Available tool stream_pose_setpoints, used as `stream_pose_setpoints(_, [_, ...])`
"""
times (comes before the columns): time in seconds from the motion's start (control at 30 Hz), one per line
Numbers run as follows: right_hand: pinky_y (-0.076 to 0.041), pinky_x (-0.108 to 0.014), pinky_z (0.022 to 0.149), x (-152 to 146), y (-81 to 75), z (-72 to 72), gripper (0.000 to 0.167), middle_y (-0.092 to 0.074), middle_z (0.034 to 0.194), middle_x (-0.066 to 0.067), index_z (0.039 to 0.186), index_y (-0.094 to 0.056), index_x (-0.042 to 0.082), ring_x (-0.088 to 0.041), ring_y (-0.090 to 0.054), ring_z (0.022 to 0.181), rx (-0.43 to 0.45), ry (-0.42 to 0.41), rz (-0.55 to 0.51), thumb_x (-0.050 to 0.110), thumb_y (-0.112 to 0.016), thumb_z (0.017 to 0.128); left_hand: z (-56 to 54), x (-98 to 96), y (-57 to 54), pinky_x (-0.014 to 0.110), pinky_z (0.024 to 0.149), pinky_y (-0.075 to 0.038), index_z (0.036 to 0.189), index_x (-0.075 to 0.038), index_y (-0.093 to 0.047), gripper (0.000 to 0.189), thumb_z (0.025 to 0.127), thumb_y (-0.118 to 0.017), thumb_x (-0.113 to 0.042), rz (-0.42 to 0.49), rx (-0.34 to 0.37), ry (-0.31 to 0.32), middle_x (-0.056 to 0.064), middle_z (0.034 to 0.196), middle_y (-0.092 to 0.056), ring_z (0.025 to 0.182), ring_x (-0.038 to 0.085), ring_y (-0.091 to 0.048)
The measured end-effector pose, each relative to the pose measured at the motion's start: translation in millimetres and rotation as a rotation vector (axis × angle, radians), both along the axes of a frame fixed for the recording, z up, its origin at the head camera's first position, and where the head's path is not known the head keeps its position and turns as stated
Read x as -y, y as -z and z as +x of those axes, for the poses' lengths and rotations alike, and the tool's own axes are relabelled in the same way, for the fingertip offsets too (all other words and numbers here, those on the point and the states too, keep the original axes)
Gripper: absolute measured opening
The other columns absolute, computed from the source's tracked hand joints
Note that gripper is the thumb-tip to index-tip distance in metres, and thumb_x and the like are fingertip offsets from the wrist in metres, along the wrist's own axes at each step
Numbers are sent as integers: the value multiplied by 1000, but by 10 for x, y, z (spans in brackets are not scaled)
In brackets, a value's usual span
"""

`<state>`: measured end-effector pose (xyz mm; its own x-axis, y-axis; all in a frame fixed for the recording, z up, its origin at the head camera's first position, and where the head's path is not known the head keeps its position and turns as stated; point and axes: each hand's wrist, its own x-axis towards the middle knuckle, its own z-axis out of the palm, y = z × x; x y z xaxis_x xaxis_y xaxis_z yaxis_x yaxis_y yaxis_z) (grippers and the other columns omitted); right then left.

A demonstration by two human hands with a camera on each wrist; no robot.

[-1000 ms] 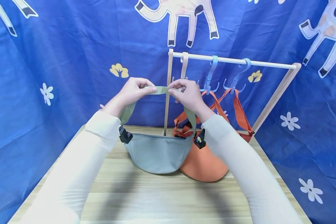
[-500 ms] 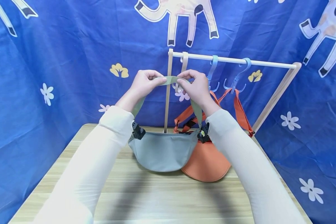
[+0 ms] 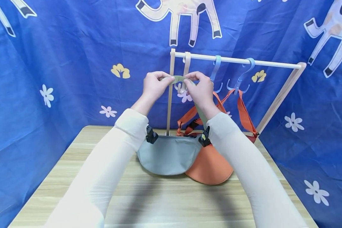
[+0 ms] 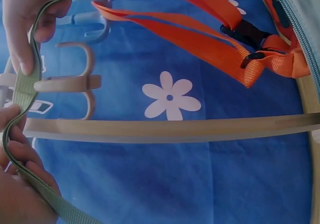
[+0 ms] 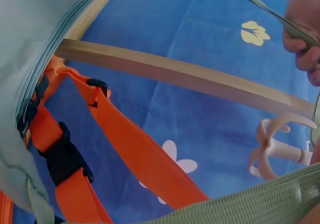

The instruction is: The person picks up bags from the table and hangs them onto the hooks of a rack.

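A grey-green waist bag (image 3: 169,156) hangs low over the table, its green strap (image 3: 178,79) raised in both hands. My left hand (image 3: 156,86) pinches the strap between thumb and fingers, just left of the beige hook. Close beside it, my right hand (image 3: 202,90) pinches the same strap on the other side. Between them a short stretch of strap arches in front of the beige hook (image 3: 187,63), whose prongs show just below. In the left wrist view the strap (image 4: 25,91) overlaps the tip of the beige hook (image 4: 70,84).
A wooden rack with a white rail (image 3: 231,59) stands at the back right. Two blue hooks (image 3: 240,77) share the rail. An orange bag (image 3: 211,164), partly behind the grey-green one, and a red-orange bag (image 3: 250,138) are there with orange straps (image 3: 245,115).
Both hands have lifted the strap and shifted right to the beige hook, the bag swinging right with them. The left hand has come closer to the right one.
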<state>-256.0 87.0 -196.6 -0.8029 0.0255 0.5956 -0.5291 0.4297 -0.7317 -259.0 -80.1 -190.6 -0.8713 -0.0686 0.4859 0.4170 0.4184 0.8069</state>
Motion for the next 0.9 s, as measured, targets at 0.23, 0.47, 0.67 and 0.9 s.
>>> stream_pose_setpoints(0.23, [-50,-27,52,28,152,-15,10,-63,86,-1,98,-69,10,-21,-63,58,17,14,-63,15,-66,90,-36,-19,100,27,61,-39,93,-7,-75,25,86,-70,-30,-25,47,-11,3,83,-69,72,14,-53])
stream_pose_setpoints(0.47, [-53,-29,57,-3,321,-10,11,-60,92,1,100,-68,13,-24,-62,61,20,-5,-95,20,-66,91,-26,-37,177,29,64,-42,94,-8,-75,23,87,-69,-28,-61,50,11,5,82,-69,74,17,-56])
stream_pose_setpoints(0.67, [-53,-29,57,-52,432,-29,18,-63,92,3,104,-65,13,-15,-64,59,4,-3,-83,24,-66,91,-38,-38,246,32,72,-47,94,-8,-75,22,87,-70,-28,-90,55,30,6,86,-71,81,18,-62])
stream_pose_setpoints(0.9, [-52,-29,54,-129,523,-20,28,-65,91,0,106,-64,8,-16,-65,59,-40,-2,-46,29,-68,89,-28,1,312,34,74,-47,95,-8,-75,23,87,-71,-29,-127,75,44,7,87,-69,82,19,-61])
